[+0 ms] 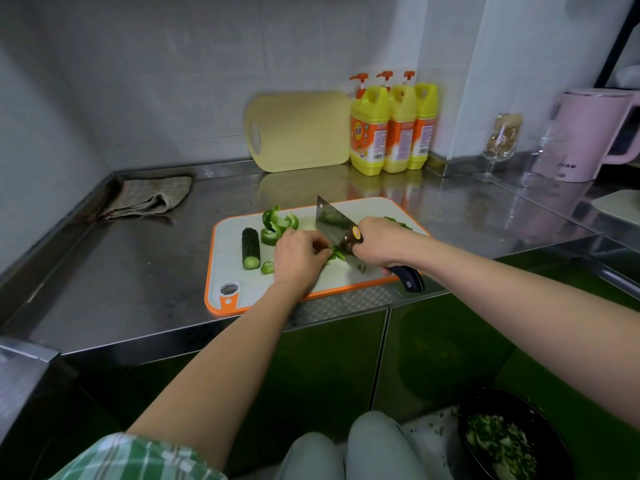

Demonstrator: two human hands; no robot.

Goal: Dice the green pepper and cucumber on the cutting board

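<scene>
**Fingers point(316, 244) pin pepper strip point(337, 254); cleaver point(332, 223) at the cut**

Curled fingertips of the left hand point(298, 259) press the strip down near the middle of the board point(227, 261), tucked back from the blade. The right hand point(381, 242) is wrapped tight round the cleaver where blade meets handle, and the dark handle end juts past the board's near edge. The blade stands edge-down just beside the left fingertips. Whether it touches the strip cannot be told.

Uncut pepper pieces point(277, 225) lie curled toward the board's far side, left of the blade. The cucumber point(250, 247) lies along the board's left part, well apart from the blade, with its cut face toward the near edge. Chopped bits point(398, 221) show at the board's far right, behind the right hand.

Assessment: pepper is light, thin-walled and springy, and its waxy skin is likely to skid under the edge. Flatten each curl and hold it close behind the cut line. The cucumber is firmer, round and apt to roll, and its wet face is probably slippery. Grip it from above across its middle, preferably after halving it lengthwise.

Off the board, a cloth point(149, 199) lies far to its left and a bowl point(533, 408) of chopped greens sits below its near right.
</scene>
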